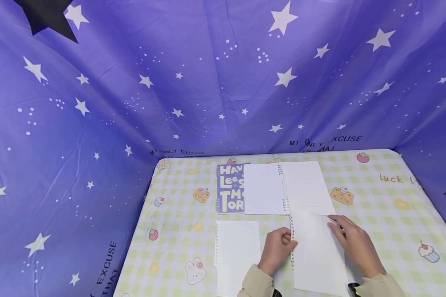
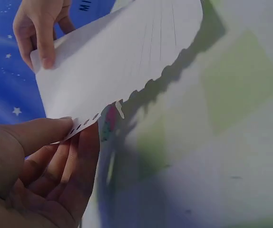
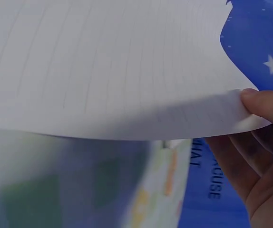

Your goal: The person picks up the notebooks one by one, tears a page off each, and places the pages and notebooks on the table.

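Observation:
Both hands hold a loose sheet of lined paper [image 1: 316,255] in front of the person, lifted off the table. My left hand [image 1: 278,251] pinches its left edge between thumb and fingers, at a row of punched holes. In the left wrist view that edge of the sheet [image 2: 93,80] is ragged, with a small torn strip hanging from it. My right hand [image 1: 358,243] grips the far right corner, thumb on top and fingers beneath. The sheet [image 3: 122,71] bows between the hands in the right wrist view. Just beyond it lies an open spiral notebook [image 1: 306,185].
A purple cover with large white lettering [image 1: 229,189] shows left of the notebook's blank left side [image 1: 264,189]. More loose lined paper with punched holes [image 1: 238,255] lies left of my left hand. A checked tablecloth [image 1: 178,251] covers the table; starry purple curtains [image 1: 223,82] surround it.

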Motion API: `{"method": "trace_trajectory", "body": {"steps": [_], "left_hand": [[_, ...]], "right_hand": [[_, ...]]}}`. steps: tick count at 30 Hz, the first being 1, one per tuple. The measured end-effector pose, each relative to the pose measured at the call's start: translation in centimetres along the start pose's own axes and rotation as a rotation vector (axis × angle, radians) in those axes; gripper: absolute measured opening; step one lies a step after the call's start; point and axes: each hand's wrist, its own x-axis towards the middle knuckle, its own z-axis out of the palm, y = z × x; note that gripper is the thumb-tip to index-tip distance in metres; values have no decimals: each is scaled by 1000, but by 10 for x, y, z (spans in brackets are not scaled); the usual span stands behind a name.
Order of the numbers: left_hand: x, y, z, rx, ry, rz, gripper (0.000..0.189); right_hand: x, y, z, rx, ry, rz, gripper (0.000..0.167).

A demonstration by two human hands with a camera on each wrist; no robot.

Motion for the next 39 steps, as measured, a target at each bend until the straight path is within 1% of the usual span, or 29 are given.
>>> {"method": "trace_trajectory", "body": {"steps": [4, 9, 13, 18, 23, 27, 30, 35, 36, 39], "left_hand": [[0, -6, 3, 32, 12, -1, 13], [0, -9, 8, 79, 69, -21, 21], [-1, -9, 11, 91, 105, -44, 29], [-2, -9, 11, 129, 144, -27, 35], [-3, -7, 10, 160, 158, -15, 39], [-3, -6, 9, 208, 175, 0, 43], [-3, -6, 8, 223, 180, -6, 44], [-2, -7, 6, 213, 177, -16, 47], [-2, -7, 6, 215, 179, -4, 48], [-4, -6, 4, 210, 176, 5, 47]], "right_hand": [[1, 7, 12, -4, -42, 19, 23], [4, 14, 23, -14, -61, 3, 23], [7, 20, 29, -20, -87, 14, 23], [9, 22, 30, -12, -120, 36, 23], [11, 22, 31, 1, -144, 69, 25], [10, 22, 32, -5, -140, 71, 25], [9, 23, 33, -7, -121, 54, 24], [10, 24, 33, -19, -86, 23, 23], [10, 25, 33, -22, -83, 19, 23], [11, 26, 33, -23, -78, 8, 24]]}}
